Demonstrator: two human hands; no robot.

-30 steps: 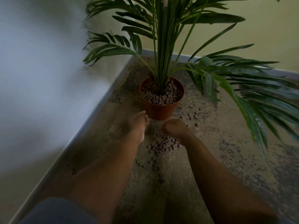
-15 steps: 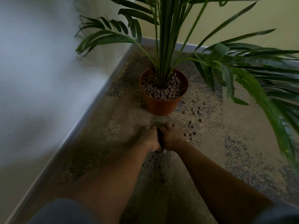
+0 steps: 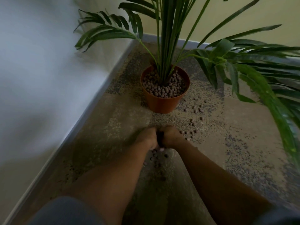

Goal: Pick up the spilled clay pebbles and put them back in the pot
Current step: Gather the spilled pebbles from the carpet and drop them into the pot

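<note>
Most of the job is ahead of me, as I read it. At the left of the frame there is only the pale wall (image 3: pixel 40 70) and its skirting; no pebbles lie there. Just left of centre my left hand (image 3: pixel 146 138) is pressed against my right hand (image 3: pixel 170 135), low on the floor (image 3: pixel 113 127), the two cupped together around a dark clump that I take to be a scoop of clay pebbles (image 3: pixel 159 141). The fingers curl inward, but blur keeps me from telling how firmly they hold. Below the hands, loose strays (image 3: pixel 155 159) are scattered between my forearms, not yet gathered. Above centre stands the pot (image 3: pixel 164 104), upright, already well filled around the plant (image 3: pixel 165 38) stems. Right of the hands and the pot, more scattered pebbles (image 3: pixel 194 117) dot the floor, untouched. So I judge one handful ready to carry up, with two patches left.
</note>
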